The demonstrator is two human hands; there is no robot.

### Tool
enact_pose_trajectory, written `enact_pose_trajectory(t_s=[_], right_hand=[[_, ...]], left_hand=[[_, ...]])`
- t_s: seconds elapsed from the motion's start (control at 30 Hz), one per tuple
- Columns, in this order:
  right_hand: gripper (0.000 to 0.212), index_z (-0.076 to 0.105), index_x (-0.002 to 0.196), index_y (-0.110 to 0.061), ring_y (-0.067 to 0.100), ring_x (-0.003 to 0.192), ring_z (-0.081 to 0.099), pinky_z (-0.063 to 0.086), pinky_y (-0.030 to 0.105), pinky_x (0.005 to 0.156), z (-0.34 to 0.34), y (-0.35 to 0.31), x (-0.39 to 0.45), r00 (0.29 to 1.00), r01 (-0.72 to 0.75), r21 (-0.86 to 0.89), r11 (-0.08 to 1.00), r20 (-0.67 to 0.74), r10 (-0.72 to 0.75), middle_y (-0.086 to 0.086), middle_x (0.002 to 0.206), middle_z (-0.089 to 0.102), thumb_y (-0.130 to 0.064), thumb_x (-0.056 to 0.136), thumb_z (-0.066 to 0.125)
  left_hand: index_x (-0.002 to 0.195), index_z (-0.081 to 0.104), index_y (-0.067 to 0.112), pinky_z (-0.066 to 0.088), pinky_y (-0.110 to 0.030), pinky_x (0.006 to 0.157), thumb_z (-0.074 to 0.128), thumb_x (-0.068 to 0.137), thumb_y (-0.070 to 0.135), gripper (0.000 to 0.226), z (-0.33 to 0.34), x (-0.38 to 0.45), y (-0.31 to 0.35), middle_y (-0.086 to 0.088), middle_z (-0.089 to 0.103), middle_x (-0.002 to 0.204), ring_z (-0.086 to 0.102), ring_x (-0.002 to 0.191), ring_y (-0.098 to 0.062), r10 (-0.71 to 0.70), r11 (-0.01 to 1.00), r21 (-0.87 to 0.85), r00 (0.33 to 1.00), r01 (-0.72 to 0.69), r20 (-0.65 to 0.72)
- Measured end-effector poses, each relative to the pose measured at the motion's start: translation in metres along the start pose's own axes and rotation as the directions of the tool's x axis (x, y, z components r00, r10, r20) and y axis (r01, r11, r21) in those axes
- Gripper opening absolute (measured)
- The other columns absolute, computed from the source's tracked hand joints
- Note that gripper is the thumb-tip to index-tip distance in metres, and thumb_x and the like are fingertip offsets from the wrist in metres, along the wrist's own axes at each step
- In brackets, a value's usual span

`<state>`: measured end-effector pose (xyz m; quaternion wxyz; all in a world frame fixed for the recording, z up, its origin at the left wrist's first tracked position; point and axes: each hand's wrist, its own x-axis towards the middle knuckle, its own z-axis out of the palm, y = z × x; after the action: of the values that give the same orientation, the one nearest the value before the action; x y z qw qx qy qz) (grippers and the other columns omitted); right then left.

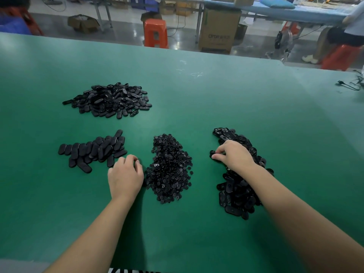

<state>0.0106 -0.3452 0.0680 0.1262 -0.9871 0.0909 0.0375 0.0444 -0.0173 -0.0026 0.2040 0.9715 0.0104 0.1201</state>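
Several heaps of black plastic parts lie on a green table (pixel 216 91). A large heap of oval shells (pixel 109 100) is far left. Nearer left is a group of plain oval covers (pixel 92 150). A pile of small round discs (pixel 170 168) sits in the middle. A long heap of open oval shells (pixel 239 174) runs down the right. My left hand (pixel 126 176) rests with curled fingers between the covers and the discs; whether it holds a part is hidden. My right hand (pixel 234 156) lies on the right heap and pinches a black oval shell (pixel 213 154) at its left edge.
Black cables (pixel 352 83) lie at the table's far right edge. Beyond the table are an orange stool (pixel 155 33), a cardboard box (pixel 218 30), a fan (pixel 283 43), and a seated person (pixel 350 30) on another orange stool beside a blue-topped bench (pixel 295 10).
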Motion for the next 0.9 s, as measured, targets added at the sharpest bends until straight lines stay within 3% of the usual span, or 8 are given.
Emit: enact_pose_trajectory(t_s=[0.17, 0.3, 0.37, 0.47, 0.6, 0.73, 0.8, 0.9], right_hand=[[0.026, 0.078, 0.102, -0.018, 0.025, 0.101, 0.061, 0.051, 0.036, 0.083, 0.000, 0.001, -0.004, 0.999, -0.021, 0.028, 0.999, -0.043, 0.023, 0.006, 0.104, 0.063, -0.037, 0.100, 0.061], [0.018, 0.075, 0.100, -0.016, 0.015, 0.072, 0.061, 0.047, 0.029, 0.066, -0.003, -0.004, -0.003, 0.987, -0.121, 0.248, 0.961, -0.076, 0.144, -0.004, 0.082, 0.068, -0.029, 0.098, 0.063], [0.009, 0.071, 0.099, -0.016, 0.012, 0.069, 0.062, 0.048, 0.026, 0.059, 0.000, -0.011, -0.009, 0.973, -0.175, 0.496, 0.850, -0.043, 0.226, -0.006, 0.078, 0.069, -0.023, 0.096, 0.066], [0.016, 0.068, 0.112, -0.004, 0.009, 0.064, 0.066, 0.054, 0.022, 0.056, 0.013, -0.027, -0.022, 0.962, -0.204, 0.773, 0.600, 0.044, 0.270, 0.005, 0.085, 0.073, -0.009, 0.096, 0.064], [0.036, 0.059, 0.132, -0.015, 0.013, 0.067, 0.071, 0.061, 0.027, 0.069, 0.036, -0.051, -0.043, 0.952, -0.181, 0.901, 0.394, 0.060, 0.299, 0.010, 0.095, 0.069, -0.002, 0.098, 0.060], [0.026, 0.057, 0.120, -0.011, 0.021, 0.081, 0.077, 0.061, 0.025, 0.069, 0.055, -0.071, -0.058, 0.945, -0.140, 0.987, 0.076, 0.110, 0.309, 0.018, 0.108, 0.066, 0.005, 0.100, 0.054], [0.022, 0.052, 0.116, -0.010, 0.026, 0.085, 0.077, 0.062, 0.027, 0.069, 0.062, -0.075, -0.061, 0.945, -0.111, 0.994, 0.006, 0.104, 0.310, 0.020, 0.108, 0.066, 0.005, 0.101, 0.051], [0.026, 0.046, 0.123, -0.008, 0.026, 0.090, 0.077, 0.061, 0.027, 0.073, 0.068, -0.076, -0.066, 0.948, -0.090, 0.996, -0.009, 0.088, 0.305, 0.023, 0.107, 0.068, 0.006, 0.101, 0.050]], left_hand=[[0.104, 0.066, 0.017, 0.044, -0.042, 0.080, 0.050, 0.099, 0.025, 0.019, -0.001, 0.000, 0.001, -0.002, 0.063, 0.092, 0.059, 0.087, -0.024, -0.006, 1.000, -0.008, 1.000, 0.006, 0.004], [0.104, 0.066, 0.017, 0.044, -0.042, 0.081, 0.051, 0.099, 0.026, 0.019, -0.001, 0.000, 0.001, -0.003, 0.064, 0.092, 0.059, 0.087, -0.025, -0.009, 1.000, -0.009, 1.000, 0.009, 0.007], [0.103, 0.067, 0.016, 0.044, -0.042, 0.080, 0.052, 0.098, 0.027, 0.019, -0.001, 0.000, 0.001, -0.003, 0.063, 0.091, 0.058, 0.085, -0.025, -0.007, 1.000, -0.010, 1.000, 0.007, 0.004], [0.103, 0.068, 0.018, 0.044, -0.041, 0.081, 0.054, 0.098, 0.028, 0.019, -0.001, -0.001, 0.000, -0.003, 0.062, 0.090, 0.058, 0.085, -0.025, -0.007, 1.000, -0.025, 1.000, 0.007, 0.002], [0.105, 0.073, 0.021, 0.042, -0.041, 0.083, 0.056, 0.096, 0.025, 0.019, 0.000, -0.002, -0.002, 0.000, 0.060, 0.089, 0.056, 0.082, -0.023, -0.002, 0.997, -0.079, 1.000, 0.002, -0.001], [0.106, 0.074, 0.022, 0.042, -0.041, 0.086, 0.057, 0.095, 0.024, 0.021, 0.000, -0.002, -0.003, 0.001, 0.062, 0.093, 0.057, 0.083, -0.022, 0.000, 0.993, -0.115, 1.000, 0.001, 0.010], [0.106, 0.074, 0.024, 0.041, -0.041, 0.088, 0.056, 0.095, 0.026, 0.020, -0.001, -0.002, -0.003, 0.001, 0.061, 0.094, 0.057, 0.084, -0.021, -0.004, 0.993, -0.116, 1.000, 0.006, 0.022], [0.105, 0.073, 0.026, 0.041, -0.040, 0.089, 0.057, 0.094, 0.028, 0.020, -0.001, -0.002, -0.004, 0.003, 0.060, 0.092, 0.057, 0.083, -0.020, 0.006, 0.993, -0.120, 0.999, -0.002, 0.033]])
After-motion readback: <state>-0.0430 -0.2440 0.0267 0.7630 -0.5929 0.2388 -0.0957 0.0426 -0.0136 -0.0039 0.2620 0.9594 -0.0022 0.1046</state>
